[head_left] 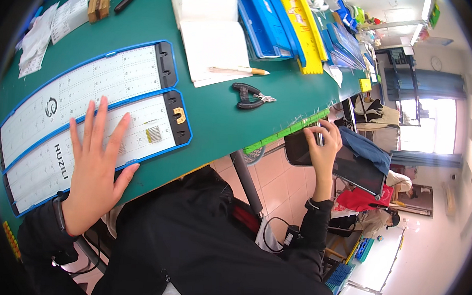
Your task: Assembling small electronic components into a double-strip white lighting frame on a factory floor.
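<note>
Lying open on the green table is a flat, hinged line storage case (75, 82) with blue rims, white gridded panels and black slotted ends. My left hand (97, 167) rests on its nearer half, palm down with fingers spread. Beside those fingers, a row of small thin gold-coloured pieces (153, 134) sits on the panel. My right hand (324, 144) is raised at the table's right edge, thumb and fingers pinched together. What they hold, if anything, is too small to name. Just left of it runs a green strip (287, 133) with fine thread ends sticking up.
Black-handled cutters (249, 97) lie near an open notebook (214, 50) with a pen (240, 70) on it. Behind are blue trays (266, 26) and a yellow tray (302, 28). A wooden block (99, 2) stands far left. Another person (379, 222) sits at right.
</note>
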{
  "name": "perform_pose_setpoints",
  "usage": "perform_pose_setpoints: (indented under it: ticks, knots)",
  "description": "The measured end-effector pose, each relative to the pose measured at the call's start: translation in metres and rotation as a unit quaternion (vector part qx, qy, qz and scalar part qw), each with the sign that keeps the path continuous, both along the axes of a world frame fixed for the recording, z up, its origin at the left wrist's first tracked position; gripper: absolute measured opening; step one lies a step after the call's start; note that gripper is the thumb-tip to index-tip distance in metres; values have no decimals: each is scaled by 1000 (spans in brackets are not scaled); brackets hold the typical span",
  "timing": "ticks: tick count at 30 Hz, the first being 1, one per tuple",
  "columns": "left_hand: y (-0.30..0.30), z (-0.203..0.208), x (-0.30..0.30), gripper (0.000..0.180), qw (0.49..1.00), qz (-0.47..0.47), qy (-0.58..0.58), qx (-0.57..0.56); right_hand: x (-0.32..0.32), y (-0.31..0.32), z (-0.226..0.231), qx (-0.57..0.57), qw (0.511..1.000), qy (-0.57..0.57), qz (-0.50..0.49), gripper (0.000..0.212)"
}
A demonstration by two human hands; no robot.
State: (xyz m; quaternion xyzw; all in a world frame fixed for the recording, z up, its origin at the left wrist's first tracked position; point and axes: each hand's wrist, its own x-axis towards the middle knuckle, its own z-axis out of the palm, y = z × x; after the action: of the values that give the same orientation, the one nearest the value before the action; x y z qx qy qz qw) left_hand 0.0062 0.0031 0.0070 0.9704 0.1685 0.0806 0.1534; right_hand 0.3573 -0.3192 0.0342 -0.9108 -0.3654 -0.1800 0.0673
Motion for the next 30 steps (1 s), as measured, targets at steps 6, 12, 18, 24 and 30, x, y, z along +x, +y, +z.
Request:
perform_pose_setpoints:
  ticks: [6, 12, 18, 24, 30]
  knots:
    - [7, 2, -14, 86, 996, 70, 48, 25, -2, 11, -19, 131, 990, 23, 42, 14]
    - [1, 10, -14, 86, 997, 66, 50, 10, -11, 13, -25, 164, 986, 25, -11, 11]
    - [-5, 10, -17, 84, 998, 42, 32, 26, -14, 28, -21, 108, 991, 27, -80, 6]
    - [-8, 13, -11, 91, 995, 16, 92, 21, -7, 21, -7, 336, 930, 123, -89, 7]
    - [-14, 60, -19, 80, 984, -142, -3, -106, -158, 102, 73, 267, 880, 206, 335, 19]
